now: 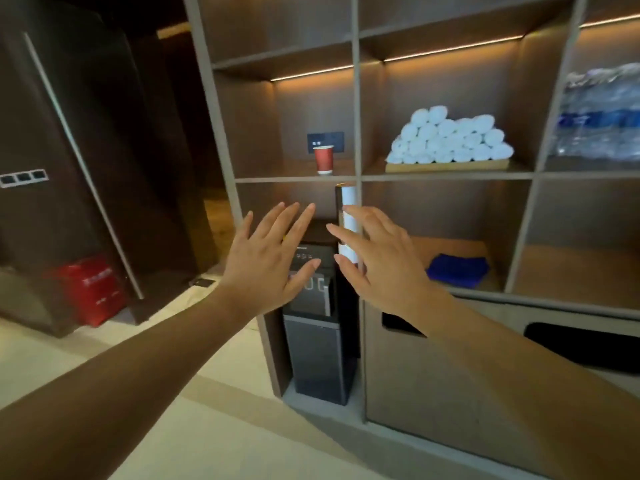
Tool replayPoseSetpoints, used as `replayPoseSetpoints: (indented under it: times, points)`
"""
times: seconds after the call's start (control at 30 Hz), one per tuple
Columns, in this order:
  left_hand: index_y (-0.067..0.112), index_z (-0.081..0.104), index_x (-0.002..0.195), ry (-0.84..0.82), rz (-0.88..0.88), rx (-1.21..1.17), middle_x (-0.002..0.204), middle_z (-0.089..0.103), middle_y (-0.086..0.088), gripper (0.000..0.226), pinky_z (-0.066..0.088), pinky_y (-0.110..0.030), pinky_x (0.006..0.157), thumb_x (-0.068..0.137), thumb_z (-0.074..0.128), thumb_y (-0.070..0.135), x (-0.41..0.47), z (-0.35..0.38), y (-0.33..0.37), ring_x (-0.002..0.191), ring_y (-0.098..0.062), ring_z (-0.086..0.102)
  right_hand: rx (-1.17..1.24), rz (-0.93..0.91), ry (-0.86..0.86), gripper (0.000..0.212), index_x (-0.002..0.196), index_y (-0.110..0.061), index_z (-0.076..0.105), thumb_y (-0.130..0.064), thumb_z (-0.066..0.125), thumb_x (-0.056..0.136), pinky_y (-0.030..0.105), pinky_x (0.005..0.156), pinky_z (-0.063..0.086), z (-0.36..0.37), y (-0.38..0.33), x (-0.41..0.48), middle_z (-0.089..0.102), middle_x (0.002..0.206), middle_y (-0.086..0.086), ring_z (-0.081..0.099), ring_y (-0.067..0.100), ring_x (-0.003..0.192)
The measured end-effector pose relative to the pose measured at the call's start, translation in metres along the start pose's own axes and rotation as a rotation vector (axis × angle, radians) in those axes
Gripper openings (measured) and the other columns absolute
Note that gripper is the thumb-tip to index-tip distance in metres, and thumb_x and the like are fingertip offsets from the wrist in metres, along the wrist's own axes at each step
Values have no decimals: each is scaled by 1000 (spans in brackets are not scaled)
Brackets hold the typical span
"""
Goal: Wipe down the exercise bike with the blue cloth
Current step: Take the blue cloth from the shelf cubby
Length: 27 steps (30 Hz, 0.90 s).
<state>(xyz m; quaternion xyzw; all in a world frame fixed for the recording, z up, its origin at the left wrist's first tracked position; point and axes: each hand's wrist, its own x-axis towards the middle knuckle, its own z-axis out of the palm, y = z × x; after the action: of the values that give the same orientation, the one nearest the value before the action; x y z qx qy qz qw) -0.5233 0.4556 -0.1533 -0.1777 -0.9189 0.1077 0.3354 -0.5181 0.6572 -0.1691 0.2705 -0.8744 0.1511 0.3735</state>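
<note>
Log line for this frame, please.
phase: before pickup | left hand: open, empty | right hand: open, empty | blue cloth: on shelf right of hands, untouched | exercise bike: not in view

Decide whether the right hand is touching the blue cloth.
Apart. Head view: the right hand is spread open before the divider; the blue cloth lies farther back on the shelf.

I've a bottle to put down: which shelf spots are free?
The cubby right of the blue cloth is bare, and so is the shelf left of the red cup. Towels fill their tray; water bottles pack the far-right cubby above.
</note>
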Motion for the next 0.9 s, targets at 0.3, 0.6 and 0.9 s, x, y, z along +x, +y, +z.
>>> replayPoseSetpoints:
  times: [0.3,0.6,0.9]
  points:
    - [24,17,147,12,191,-193,147,36,-8,67,22,-53,108,90,20,61,127,87,142,137,-27,30,-173,192,-51,41,132,-26,50,-36,49,92,43,97,38,-17,169,-56,37,146,4,31,23,135]
    - [20,31,143,-59,321,-424,142,44,-9,62,30,-55,104,90,33,53,200,196,224,131,-28,39,-187,379,-159,42,128,-17,53,-30,56,88,49,90,46,38,292,-91,44,139,12,42,31,126]
    - [19,31,141,-130,512,-447,139,45,-5,61,41,-40,98,91,29,53,303,336,263,123,-21,46,-262,500,-367,48,138,-31,40,-33,48,91,47,104,32,129,414,-86,28,151,5,29,25,135]
